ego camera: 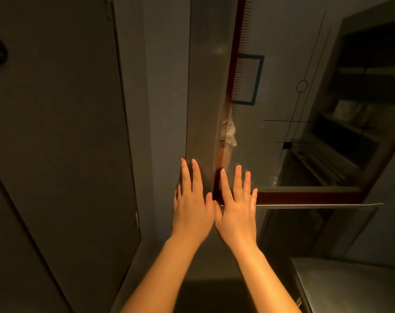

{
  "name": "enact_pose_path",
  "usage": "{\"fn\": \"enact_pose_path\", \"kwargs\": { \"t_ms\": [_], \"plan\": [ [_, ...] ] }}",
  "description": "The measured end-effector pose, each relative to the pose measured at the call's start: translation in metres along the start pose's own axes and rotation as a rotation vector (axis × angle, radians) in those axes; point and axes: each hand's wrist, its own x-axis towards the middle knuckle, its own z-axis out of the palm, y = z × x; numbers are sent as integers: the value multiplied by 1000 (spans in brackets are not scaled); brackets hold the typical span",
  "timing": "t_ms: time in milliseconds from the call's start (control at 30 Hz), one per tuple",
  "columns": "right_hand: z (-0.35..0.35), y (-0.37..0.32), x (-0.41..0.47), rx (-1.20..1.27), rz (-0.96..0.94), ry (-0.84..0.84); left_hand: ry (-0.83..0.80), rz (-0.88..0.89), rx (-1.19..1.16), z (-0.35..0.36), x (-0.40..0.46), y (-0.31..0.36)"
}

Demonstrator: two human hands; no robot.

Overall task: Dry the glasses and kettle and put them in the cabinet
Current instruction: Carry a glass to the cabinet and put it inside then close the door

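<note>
Both hands are raised flat, side by side, against a wall cabinet. My left hand (191,204) presses with straight fingers on the grey left door panel (202,91). My right hand (236,206) lies with spread straight fingers on the lower left corner of the glass door (282,132), which has a dark red frame. Neither hand holds anything. Through the small gap between the two doors something pale shows inside, too dim to name. No glasses or kettle can be made out.
A tall dark cupboard door (56,132) fills the left. The glass reflects shelves and a room. Below the cabinet at the right lies a steel counter (350,285). A blue-framed label (248,80) sits on the glass door.
</note>
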Motion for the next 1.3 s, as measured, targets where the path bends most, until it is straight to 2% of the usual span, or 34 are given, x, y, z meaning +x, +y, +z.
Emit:
{"fn": "enact_pose_path", "kwargs": {
  "t_ms": [200,433,633,800,1300],
  "plan": [
    [24,6,24,-6,-20,19,18,9,-37,17,32,-14],
    [67,20,74,-61,-11,74,17,106,-127,53,104,-42],
    [114,31,126,-106,82,155,-25,179,-185,96,175,-64],
    [143,47,170,-173,172,160,-80,264,-185,130,232,-74],
    [203,131,273,-403,345,189,-196,410,-379,247,372,-64]
  ]
}}
